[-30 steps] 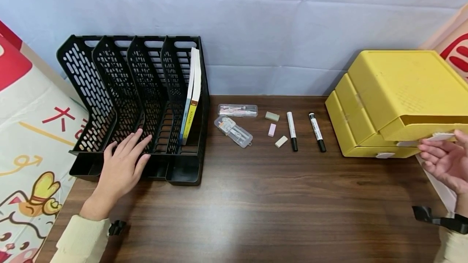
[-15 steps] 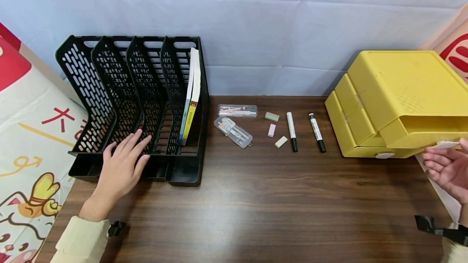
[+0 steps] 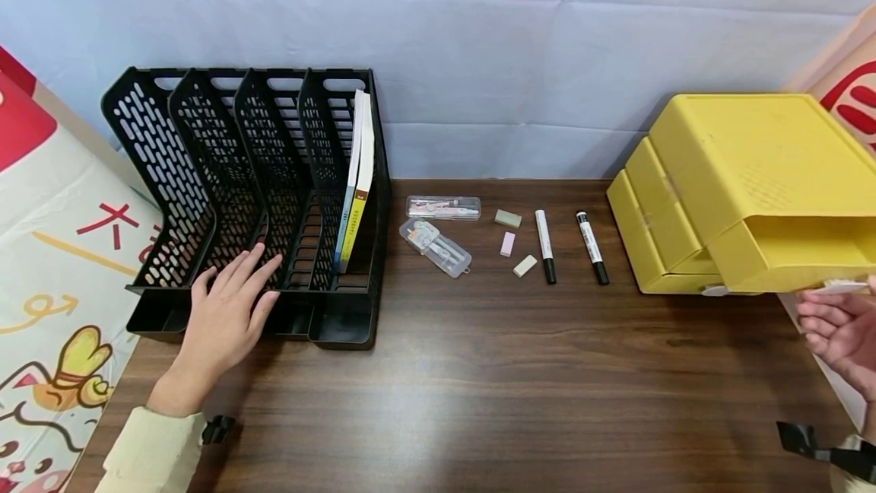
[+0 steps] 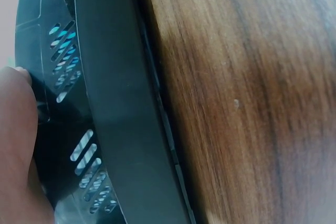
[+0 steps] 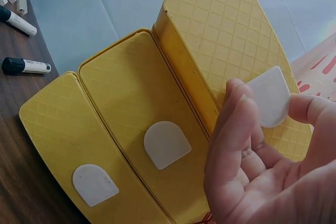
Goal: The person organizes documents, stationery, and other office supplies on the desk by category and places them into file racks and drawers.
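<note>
In the head view my left hand (image 3: 226, 314) rests on the front of a black file rack (image 3: 342, 331), fingers spread over its slotted compartments. Two thin books (image 3: 358, 189) lean in the rack's rightmost slot. At the right edge my right hand (image 3: 838, 329) pinches the white pull tab (image 5: 271, 98) of the top drawer (image 3: 746, 253) between thumb and fingers. That drawer stands part-way out of the yellow drawer unit (image 3: 760, 143), and the inside that shows is bare. The right wrist view shows two lower drawers, pushed in, with a white tab (image 5: 167, 144) on the middle one.
Between rack and drawer unit lie a clear flat case (image 3: 443, 208), a clear compass case (image 3: 436, 247), three small erasers (image 3: 507, 243), a white marker (image 3: 544, 242) and another marker (image 3: 590, 242). A pale cloth (image 3: 479, 59) hangs behind the wooden table (image 3: 513, 386).
My right hand has moved toward the front of the table, drawing the top drawer further out so its inside shows. My left hand stays on the rack.
</note>
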Demonstrator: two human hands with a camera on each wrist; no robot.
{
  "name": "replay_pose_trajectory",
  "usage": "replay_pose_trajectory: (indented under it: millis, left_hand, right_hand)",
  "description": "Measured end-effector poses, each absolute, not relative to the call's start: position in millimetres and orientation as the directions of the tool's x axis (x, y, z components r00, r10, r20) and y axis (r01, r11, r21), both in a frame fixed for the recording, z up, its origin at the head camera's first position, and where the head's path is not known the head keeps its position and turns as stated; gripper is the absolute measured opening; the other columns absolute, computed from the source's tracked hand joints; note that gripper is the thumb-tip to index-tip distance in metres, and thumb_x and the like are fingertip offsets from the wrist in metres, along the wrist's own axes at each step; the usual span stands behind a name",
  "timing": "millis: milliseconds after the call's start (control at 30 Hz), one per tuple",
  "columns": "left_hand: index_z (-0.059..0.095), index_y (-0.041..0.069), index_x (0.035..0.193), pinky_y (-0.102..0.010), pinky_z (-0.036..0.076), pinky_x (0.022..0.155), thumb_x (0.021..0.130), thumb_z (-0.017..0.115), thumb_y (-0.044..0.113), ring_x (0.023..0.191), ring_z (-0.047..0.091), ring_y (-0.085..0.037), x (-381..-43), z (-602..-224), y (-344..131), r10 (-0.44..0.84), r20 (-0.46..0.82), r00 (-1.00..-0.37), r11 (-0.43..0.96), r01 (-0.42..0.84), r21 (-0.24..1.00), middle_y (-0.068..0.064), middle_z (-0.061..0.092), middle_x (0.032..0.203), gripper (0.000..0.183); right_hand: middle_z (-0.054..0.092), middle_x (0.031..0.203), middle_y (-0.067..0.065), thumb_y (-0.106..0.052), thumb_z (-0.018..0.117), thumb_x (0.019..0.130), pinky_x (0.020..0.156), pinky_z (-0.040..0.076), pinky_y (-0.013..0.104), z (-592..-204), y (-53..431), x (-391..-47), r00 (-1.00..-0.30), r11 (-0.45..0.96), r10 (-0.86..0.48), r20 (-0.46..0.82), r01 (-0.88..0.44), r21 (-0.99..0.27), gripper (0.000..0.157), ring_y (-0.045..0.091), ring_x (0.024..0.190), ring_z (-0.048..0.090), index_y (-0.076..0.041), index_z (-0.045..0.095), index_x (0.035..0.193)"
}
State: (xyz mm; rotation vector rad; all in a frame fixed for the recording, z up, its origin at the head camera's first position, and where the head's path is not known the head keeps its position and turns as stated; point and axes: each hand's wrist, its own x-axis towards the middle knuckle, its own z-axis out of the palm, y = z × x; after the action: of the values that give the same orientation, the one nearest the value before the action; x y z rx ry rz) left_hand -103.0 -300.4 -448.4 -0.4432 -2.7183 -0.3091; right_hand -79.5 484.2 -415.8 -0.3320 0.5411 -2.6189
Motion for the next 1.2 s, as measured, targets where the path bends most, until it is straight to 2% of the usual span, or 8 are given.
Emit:
replay_pose_trajectory:
  millis: [133, 300, 400, 567, 733, 933, 1100, 1200]
  left_hand:
    - [0.053, 0.017, 0.148, -0.07, 0.025, 0.106, 0.098, 0.063, 0.024, 0.14, 0.043, -0.038, -103, -449, -300, 0.262, 0.389, -0.883, 0.927, 0.343, 0.152, -0.013, 0.042, 0.159, 0.052]
    - [0.053, 0.017, 0.148, -0.07, 0.024, 0.106, 0.102, 0.059, 0.029, 0.14, 0.042, -0.038, -101, -450, -300, 0.26, 0.387, -0.885, 0.927, 0.341, 0.158, -0.013, 0.042, 0.159, 0.048]
    - [0.053, 0.017, 0.148, -0.07, 0.025, 0.106, 0.103, 0.056, 0.031, 0.14, 0.042, -0.038, -100, -451, -300, 0.26, 0.388, -0.884, 0.926, 0.342, 0.159, -0.014, 0.043, 0.158, 0.047]
    - [0.054, 0.017, 0.148, -0.069, 0.025, 0.106, 0.104, 0.053, 0.034, 0.14, 0.043, -0.038, -101, -452, -299, 0.261, 0.397, -0.88, 0.924, 0.347, 0.16, -0.013, 0.043, 0.158, 0.047]
    - [0.054, 0.017, 0.147, -0.07, 0.025, 0.105, 0.105, 0.05, 0.037, 0.139, 0.044, -0.039, -102, -452, -299, 0.265, 0.402, -0.876, 0.922, 0.353, 0.16, -0.013, 0.043, 0.158, 0.047]
    - [0.054, 0.017, 0.147, -0.07, 0.026, 0.105, 0.106, 0.049, 0.039, 0.139, 0.044, -0.039, -103, -452, -298, 0.271, 0.41, -0.871, 0.919, 0.361, 0.158, -0.014, 0.045, 0.157, 0.047]
    - [0.054, 0.017, 0.148, -0.07, 0.025, 0.106, 0.106, 0.049, 0.039, 0.139, 0.044, -0.039, -103, -452, -298, 0.272, 0.408, -0.872, 0.919, 0.361, 0.16, -0.015, 0.045, 0.157, 0.047]
    - [0.054, 0.017, 0.148, -0.07, 0.025, 0.106, 0.106, 0.049, 0.038, 0.139, 0.044, -0.039, -103, -452, -298, 0.27, 0.406, -0.873, 0.919, 0.359, 0.161, -0.014, 0.044, 0.157, 0.047]
  right_hand:
    - [0.057, 0.125, 0.043, -0.024, 0.023, 0.112, 0.096, 0.052, 0.055, -416, 481, -74, -0.848, -0.828, -0.502, 0.17, 0.414, -0.378, 0.06, 0.052, 0.115, 0.062, 0.026, 0.05, 0.129]
    - [0.061, 0.118, 0.042, -0.01, 0.029, 0.106, 0.088, 0.056, 0.052, -420, 485, -66, -0.886, -0.832, -0.439, 0.151, 0.337, -0.441, 0.047, 0.049, 0.107, 0.067, 0.026, 0.054, 0.125]
    - [0.063, 0.115, 0.041, -0.008, 0.031, 0.105, 0.085, 0.058, 0.051, -423, 487, -62, -0.902, -0.829, -0.41, 0.133, 0.307, -0.467, 0.045, 0.048, 0.104, 0.068, 0.026, 0.055, 0.122]
    - [0.064, 0.114, 0.04, -0.008, 0.034, 0.104, 0.086, 0.057, 0.051, -427, 493, -57, -0.898, -0.823, -0.431, 0.089, 0.35, -0.448, 0.044, 0.047, 0.104, 0.069, 0.025, 0.057, 0.121]
    - [0.069, 0.104, 0.036, -0.012, 0.033, 0.107, 0.076, 0.06, 0.047, -434, 500, -48, -0.946, -0.821, -0.324, 0.016, 0.273, -0.501, 0.046, 0.043, 0.094, 0.072, 0.023, 0.062, 0.115]
    - [0.068, 0.106, 0.036, -0.011, 0.029, 0.108, 0.078, 0.06, 0.045, -436, 497, -36, -0.956, -0.833, -0.281, 0.081, 0.201, -0.516, 0.047, 0.041, 0.094, 0.071, 0.024, 0.059, 0.116]
    - [0.069, 0.102, 0.033, -0.007, 0.027, 0.108, 0.072, 0.06, 0.041, -438, 495, -26, -0.98, -0.819, -0.178, 0.092, 0.096, -0.565, 0.045, 0.037, 0.088, 0.072, 0.023, 0.061, 0.113]
    - [0.07, 0.101, 0.033, -0.007, 0.027, 0.108, 0.071, 0.06, 0.041, -442, 498, -24, -0.981, -0.816, -0.173, 0.086, 0.094, -0.57, 0.046, 0.036, 0.086, 0.072, 0.023, 0.061, 0.112]
